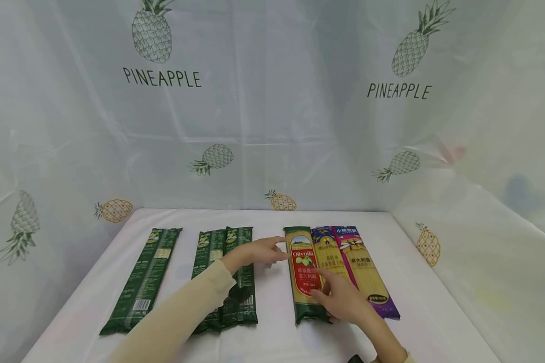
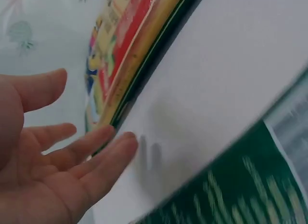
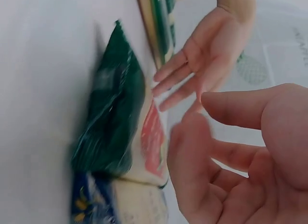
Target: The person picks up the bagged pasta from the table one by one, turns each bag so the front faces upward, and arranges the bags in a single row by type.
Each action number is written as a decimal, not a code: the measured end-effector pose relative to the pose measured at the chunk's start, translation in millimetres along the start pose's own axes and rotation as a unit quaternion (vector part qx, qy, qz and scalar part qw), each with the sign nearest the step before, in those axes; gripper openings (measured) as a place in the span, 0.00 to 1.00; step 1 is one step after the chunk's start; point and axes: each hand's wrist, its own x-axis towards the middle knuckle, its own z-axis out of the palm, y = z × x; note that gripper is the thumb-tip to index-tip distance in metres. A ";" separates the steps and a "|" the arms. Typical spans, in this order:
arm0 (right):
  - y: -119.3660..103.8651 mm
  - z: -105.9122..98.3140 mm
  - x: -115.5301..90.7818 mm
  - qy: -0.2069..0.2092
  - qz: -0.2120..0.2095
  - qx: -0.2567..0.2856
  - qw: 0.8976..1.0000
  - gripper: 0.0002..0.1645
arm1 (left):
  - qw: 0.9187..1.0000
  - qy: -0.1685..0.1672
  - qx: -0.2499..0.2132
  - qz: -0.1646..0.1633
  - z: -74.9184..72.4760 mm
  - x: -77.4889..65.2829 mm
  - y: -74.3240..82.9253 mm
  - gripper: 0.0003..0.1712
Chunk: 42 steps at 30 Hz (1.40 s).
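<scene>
A pack of spaghetti [image 1: 302, 275] with a red Olivoilà label and green ends lies lengthwise on the white table. My left hand [image 1: 264, 250] is beside its upper left edge, fingers extended toward it; in the left wrist view, this hand [image 2: 72, 171] has thumb and fingers spread, with nothing between them. Over the pack's lower right part, my right hand [image 1: 342, 298] has thumb and index finger apart. The right wrist view shows that hand [image 3: 240, 166] loosely bent and holding nothing, near the pack's green end [image 3: 113, 108].
Right of the Olivoilà pack lie a blue-topped yellow pasta pack [image 1: 329, 254] and a purple-ended one [image 1: 365, 264]. Two dark green packs [image 1: 204, 262] [image 1: 239, 310] lie side by side under my left forearm, another [image 1: 147, 277] farther left. A pineapple-print curtain [image 1: 272, 111] stands behind the table.
</scene>
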 end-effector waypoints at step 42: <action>-72.9 124.1 54.5 -0.056 -0.018 0.068 0.996 0.66 | 0.956 0.241 0.155 -0.058 -75.3 -55.3 -74.7 0.38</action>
